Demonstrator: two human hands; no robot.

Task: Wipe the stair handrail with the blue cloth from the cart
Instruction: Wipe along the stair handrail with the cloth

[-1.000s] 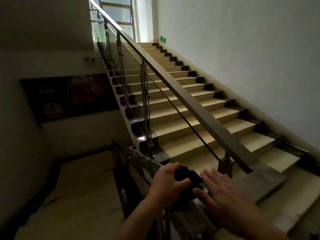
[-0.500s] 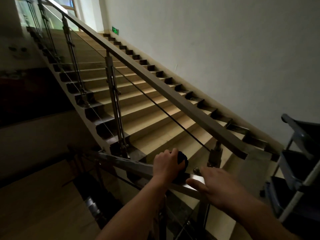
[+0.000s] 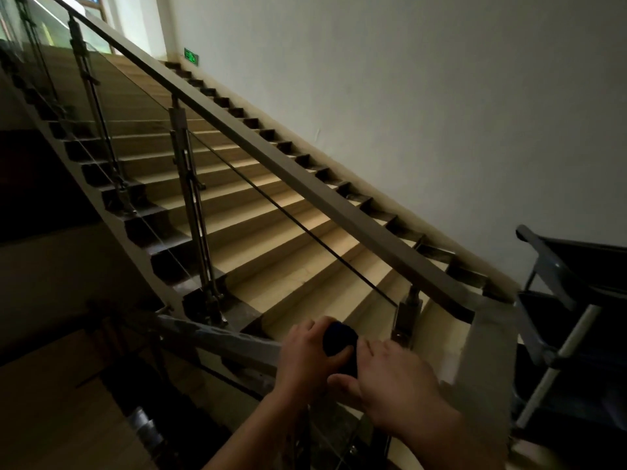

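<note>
Both hands met on the handrail (image 3: 237,347)'s low level run | left hand (image 3: 307,354) clamped on blue cloth (image 3: 339,340); right hand (image 3: 393,381) beside it, fingers spread, thumb touching cloth | cart (image 3: 559,300) right of handrail

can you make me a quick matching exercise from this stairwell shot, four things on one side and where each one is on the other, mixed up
Things:
1. blue cloth
2. cart
3. green exit sign
4. handrail

Places:
A. at the right edge of the view, by the foot of the stairs
B. on the wall near the top of the stairs
C. between the left hand and right hand, low in the view
D. running up the stairs on metal posts

Pairs: 1-C, 2-A, 3-B, 4-D
</note>
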